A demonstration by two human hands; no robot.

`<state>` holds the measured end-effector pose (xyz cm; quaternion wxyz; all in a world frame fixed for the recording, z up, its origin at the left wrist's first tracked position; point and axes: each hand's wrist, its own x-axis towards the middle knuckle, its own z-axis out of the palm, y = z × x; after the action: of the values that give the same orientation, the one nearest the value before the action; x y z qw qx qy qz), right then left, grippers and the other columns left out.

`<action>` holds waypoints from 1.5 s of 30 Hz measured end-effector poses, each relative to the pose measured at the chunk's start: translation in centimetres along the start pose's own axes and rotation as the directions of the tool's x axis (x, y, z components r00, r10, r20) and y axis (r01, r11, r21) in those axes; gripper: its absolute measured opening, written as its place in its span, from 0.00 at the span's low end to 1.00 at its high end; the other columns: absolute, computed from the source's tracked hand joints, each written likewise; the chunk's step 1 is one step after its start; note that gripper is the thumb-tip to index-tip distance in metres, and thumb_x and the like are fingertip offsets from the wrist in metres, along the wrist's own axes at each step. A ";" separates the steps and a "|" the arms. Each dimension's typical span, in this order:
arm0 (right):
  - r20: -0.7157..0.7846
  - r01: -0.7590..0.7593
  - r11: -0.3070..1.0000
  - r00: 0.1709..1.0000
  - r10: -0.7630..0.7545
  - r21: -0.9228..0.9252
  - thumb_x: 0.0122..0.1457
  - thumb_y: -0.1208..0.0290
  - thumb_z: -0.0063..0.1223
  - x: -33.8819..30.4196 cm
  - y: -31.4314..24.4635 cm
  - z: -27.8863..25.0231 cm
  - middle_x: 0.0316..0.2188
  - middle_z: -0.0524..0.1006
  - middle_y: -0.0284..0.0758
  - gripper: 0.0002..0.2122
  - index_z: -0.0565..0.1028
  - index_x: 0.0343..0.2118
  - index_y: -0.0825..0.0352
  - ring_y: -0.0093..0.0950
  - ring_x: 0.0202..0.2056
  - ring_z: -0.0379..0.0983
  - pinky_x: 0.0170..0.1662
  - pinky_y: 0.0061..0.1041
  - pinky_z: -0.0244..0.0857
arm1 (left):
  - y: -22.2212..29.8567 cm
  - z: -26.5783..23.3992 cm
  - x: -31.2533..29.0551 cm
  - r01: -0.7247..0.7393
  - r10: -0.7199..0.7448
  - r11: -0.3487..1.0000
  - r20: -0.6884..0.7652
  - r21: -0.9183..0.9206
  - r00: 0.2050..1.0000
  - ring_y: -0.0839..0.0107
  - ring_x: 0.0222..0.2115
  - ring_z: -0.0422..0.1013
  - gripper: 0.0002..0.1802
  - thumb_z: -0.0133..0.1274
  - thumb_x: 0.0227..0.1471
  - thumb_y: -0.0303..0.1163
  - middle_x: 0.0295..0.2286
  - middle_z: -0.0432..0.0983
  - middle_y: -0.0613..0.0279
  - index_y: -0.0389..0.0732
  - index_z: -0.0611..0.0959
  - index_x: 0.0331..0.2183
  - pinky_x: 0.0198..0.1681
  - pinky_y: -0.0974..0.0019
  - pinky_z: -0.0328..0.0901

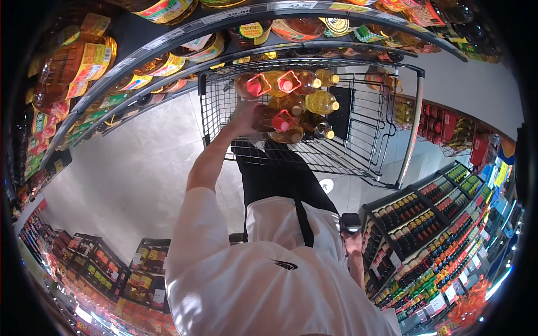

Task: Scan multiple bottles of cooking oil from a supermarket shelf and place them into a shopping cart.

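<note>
My left hand [245,117] reaches over the near left side of a black wire shopping cart [359,151]. It is closed around the left end of a brown bottle of cooking oil [264,119] with a red cap and a red carry handle; its fingers are partly blurred. Several other bottles stand or lean against each other in the cart, among them a yellow oil bottle [320,103] and two red-capped ones along the far side. My right arm hangs at my side. A black boxy device [351,222] covers the end of my right hand [351,242], hiding the fingers.
Beyond the cart runs a shelf edge [213,21] lined with large oil bottles, curving down the left. The cart's push handle [415,129] is on its right. Racks of dark bottles [406,224] stand at the lower right, and more display stands [147,274] at the lower left.
</note>
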<state>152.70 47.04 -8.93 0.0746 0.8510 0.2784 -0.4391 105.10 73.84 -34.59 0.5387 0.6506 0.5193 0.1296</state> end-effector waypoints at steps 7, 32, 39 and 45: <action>0.069 0.070 0.972 0.994 -0.088 0.224 0.48 0.68 0.58 0.5 -0.2 -1.2 0.28 0.78 0.29 0.13 0.80 0.35 0.70 0.21 0.29 0.70 0.34 0.26 0.66 | -8.6 4.9 -3.7 -0.039 0.020 0.998 -0.341 -0.050 0.940 0.55 0.53 0.68 0.46 0.69 0.37 0.27 0.49 0.71 0.52 0.41 0.65 0.58 0.57 0.60 0.63; 0.075 0.071 0.962 0.993 -0.093 0.263 0.51 0.69 0.57 1.6 0.3 -0.7 0.24 0.77 0.31 0.10 0.79 0.31 0.72 0.22 0.27 0.69 0.32 0.28 0.64 | 0.5 1.8 -6.7 0.370 -0.284 0.925 -0.811 -0.091 0.511 0.52 0.54 0.65 0.29 0.50 0.57 0.42 0.56 0.64 0.43 0.36 0.69 0.55 0.56 0.52 0.61; -0.030 0.156 0.863 0.986 -0.161 0.480 0.52 0.73 0.53 2.9 1.4 1.3 0.25 0.75 0.31 0.10 0.78 0.36 0.68 0.21 0.26 0.71 0.29 0.23 0.63 | -2.1 0.0 -13.7 0.675 -0.754 0.632 -0.505 -0.380 0.421 0.45 0.44 0.73 0.34 0.57 0.47 0.50 0.38 0.79 0.42 0.32 0.76 0.47 0.49 0.53 0.67; -0.143 0.223 0.592 0.973 -0.180 0.774 0.52 0.74 0.53 0.5 -1.1 2.3 0.30 0.76 0.33 0.14 0.74 0.41 0.71 0.25 0.28 0.75 0.29 0.24 0.68 | -4.0 0.6 -13.5 0.650 -0.681 0.720 -0.427 -0.243 0.595 0.45 0.48 0.71 0.35 0.55 0.49 0.52 0.44 0.76 0.39 0.33 0.72 0.49 0.51 0.52 0.66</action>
<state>150.71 47.34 -10.53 -0.3618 0.7711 0.1543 -0.5008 97.67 62.01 -32.87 0.4180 0.3377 0.8380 0.0950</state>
